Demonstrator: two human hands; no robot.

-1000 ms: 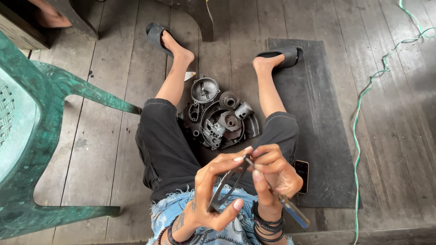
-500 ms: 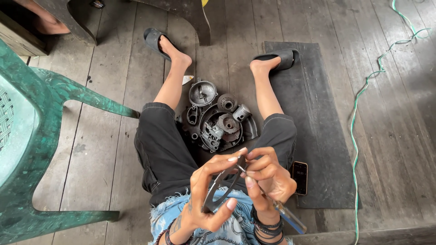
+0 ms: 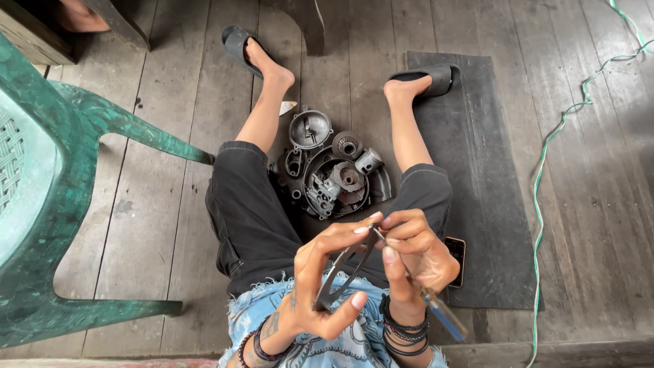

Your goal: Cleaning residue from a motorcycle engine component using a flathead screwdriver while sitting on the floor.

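Hands: left point(image 3: 320, 286) grips thin dark gasket point(image 3: 340, 276); right point(image 3: 415, 255) holds metal screwdriver point(image 3: 436, 310).

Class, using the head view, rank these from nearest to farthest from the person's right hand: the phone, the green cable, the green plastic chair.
1. Phone: on the black mat, just beside the right hand.
2. Green cable: along the floor, further toward the right edge.
3. Green plastic chair: far left edge.

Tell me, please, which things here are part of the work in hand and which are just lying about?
In hand:
- left hand gripping a thin dark ring-shaped part
- right hand holding a screwdriver to it
- engine parts between the legs

Lying about:
- green plastic chair
- black mat
- phone
- green cord
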